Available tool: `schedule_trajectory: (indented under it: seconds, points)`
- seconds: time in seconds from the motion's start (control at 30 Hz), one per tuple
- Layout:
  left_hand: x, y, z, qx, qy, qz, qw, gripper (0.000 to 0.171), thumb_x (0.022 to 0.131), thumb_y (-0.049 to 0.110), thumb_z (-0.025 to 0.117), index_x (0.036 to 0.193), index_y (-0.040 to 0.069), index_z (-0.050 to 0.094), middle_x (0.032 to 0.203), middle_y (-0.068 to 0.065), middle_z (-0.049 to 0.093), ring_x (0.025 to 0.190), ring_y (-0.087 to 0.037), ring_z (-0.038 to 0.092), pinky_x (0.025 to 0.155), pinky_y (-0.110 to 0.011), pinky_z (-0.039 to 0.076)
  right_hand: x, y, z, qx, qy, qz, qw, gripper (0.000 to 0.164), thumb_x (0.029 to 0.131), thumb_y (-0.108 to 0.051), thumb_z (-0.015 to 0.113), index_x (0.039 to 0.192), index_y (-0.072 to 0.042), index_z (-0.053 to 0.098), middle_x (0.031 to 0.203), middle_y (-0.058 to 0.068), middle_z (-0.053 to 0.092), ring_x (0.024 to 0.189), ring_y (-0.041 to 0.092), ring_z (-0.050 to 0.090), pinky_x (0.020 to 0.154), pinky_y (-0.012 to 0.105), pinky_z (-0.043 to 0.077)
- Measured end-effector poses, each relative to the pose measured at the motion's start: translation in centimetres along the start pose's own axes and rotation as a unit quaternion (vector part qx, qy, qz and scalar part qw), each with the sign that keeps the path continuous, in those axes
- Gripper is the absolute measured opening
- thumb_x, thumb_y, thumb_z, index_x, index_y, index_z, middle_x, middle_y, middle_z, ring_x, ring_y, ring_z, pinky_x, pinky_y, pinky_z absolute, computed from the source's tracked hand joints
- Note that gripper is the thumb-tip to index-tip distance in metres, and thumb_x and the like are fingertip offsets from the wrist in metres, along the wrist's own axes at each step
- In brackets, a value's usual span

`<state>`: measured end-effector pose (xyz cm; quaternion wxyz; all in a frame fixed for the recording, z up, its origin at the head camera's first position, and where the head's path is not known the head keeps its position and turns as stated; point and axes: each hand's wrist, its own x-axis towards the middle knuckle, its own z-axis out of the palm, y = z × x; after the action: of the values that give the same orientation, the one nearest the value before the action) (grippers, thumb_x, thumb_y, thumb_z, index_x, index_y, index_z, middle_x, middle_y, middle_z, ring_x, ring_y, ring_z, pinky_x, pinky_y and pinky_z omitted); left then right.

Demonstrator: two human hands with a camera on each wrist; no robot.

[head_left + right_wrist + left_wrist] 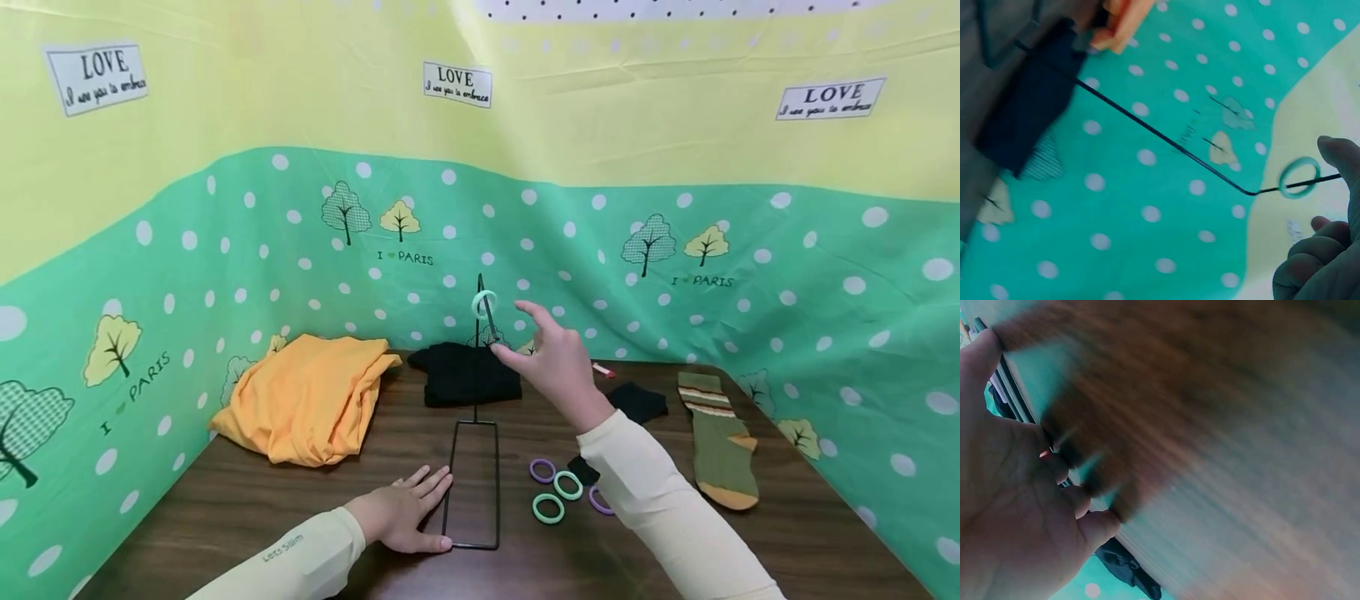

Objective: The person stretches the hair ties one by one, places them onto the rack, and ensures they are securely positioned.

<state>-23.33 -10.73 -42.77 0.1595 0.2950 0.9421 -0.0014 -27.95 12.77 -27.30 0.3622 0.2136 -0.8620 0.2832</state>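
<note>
Green ring (1282,181) on black wire stand (1185,151)
Ring looped round stand's top arm, between bend and free end; right hand (558,367), fingers wide, holding nothing; left hand (405,508), fingers spread on worktop (600,558) at base's edge; 4 loose rings (548,522) nearby; advised handling: steady the base, clear the arm's end without knocking it

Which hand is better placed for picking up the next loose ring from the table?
Probably the right hand: it holds nothing, and the loose rings lie on its side of the black stand. The left hand touches the stand's base from the opposite side.
</note>
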Motion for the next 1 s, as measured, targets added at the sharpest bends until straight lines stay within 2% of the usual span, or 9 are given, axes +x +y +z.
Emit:
schedule_trajectory:
  seconds: [0.1,0.23,0.53,0.63,0.77,0.93,1.0]
  points:
    - [0.0,0.0,0.1,0.000,0.002,0.003,1.0000,0.089,0.082,0.074,0.037,0.149,0.020,0.017,0.157,0.004,0.010,0.144,-0.025,0.012,0.109,-0.049,0.028,-1.6,0.9,-0.2,0.048,-0.061,0.073,0.994,0.066,0.073,-0.044,0.076,0.129,-0.018,0.052,0.045,-0.004,0.030,0.036,0.011,0.025,0.035,0.025,0.023]
    - [0.0,-0.2,0.2,0.002,0.006,0.003,1.0000,0.089,0.082,0.073,0.038,0.149,0.019,0.018,0.157,0.003,0.012,0.144,-0.026,0.013,0.108,-0.049,0.028,-4.2,2.5,-0.2,0.090,-0.137,0.157,0.974,0.067,0.070,-0.046,0.077,0.128,-0.021,0.053,0.047,-0.005,0.027,0.040,0.011,0.024,0.038,0.024,0.025]
    - [0.1,-0.1,0.2,-0.001,0.005,0.007,1.0000,0.089,0.082,0.074,0.038,0.149,0.019,0.017,0.157,0.003,0.011,0.144,-0.026,0.012,0.108,-0.050,0.028,-9.9,5.1,-0.7,0.149,-0.220,0.259,0.929,0.062,0.067,-0.034,0.082,0.123,-0.020,0.058,0.046,-0.006,0.024,0.039,0.008,0.020,0.037,0.021,0.023]
    - [0.1,-0.1,0.2,-0.001,0.006,0.004,1.0000,0.089,0.082,0.074,0.038,0.149,0.019,0.017,0.157,0.003,0.011,0.144,-0.026,0.012,0.108,-0.051,0.028,-11.7,5.9,-0.3,0.171,-0.237,0.268,0.918,0.059,0.068,-0.028,0.082,0.120,-0.014,0.059,0.047,-0.006,0.024,0.040,0.007,0.020,0.038,0.020,0.022]
    - [0.0,-0.1,0.1,-0.001,0.005,0.004,1.0000,0.090,0.082,0.074,0.038,0.149,0.018,0.018,0.157,0.003,0.011,0.144,-0.026,0.012,0.108,-0.051,0.029,-13.5,6.9,0.3,0.182,-0.272,0.254,0.910,0.057,0.069,-0.021,0.082,0.118,-0.003,0.060,0.052,-0.005,0.027,0.043,0.005,0.023,0.040,0.018,0.023]
    - [0.0,0.1,0.0,-0.003,0.004,0.004,1.0000,0.089,0.082,0.073,0.039,0.149,0.018,0.017,0.157,0.003,0.011,0.144,-0.025,0.013,0.108,-0.051,0.029,-14.9,7.7,0.6,0.213,-0.320,0.247,0.889,0.055,0.069,-0.014,0.081,0.116,0.004,0.058,0.052,-0.007,0.026,0.044,0.005,0.023,0.042,0.016,0.025]
    - [0.0,0.1,0.0,-0.003,0.005,0.004,1.0000,0.089,0.082,0.073,0.039,0.149,0.018,0.017,0.157,0.003,0.012,0.144,-0.025,0.013,0.108,-0.050,0.029,-15.2,7.9,0.7,0.212,-0.335,0.241,0.886,0.054,0.067,-0.012,0.082,0.113,0.004,0.059,0.050,-0.008,0.027,0.043,0.005,0.025,0.041,0.016,0.027]
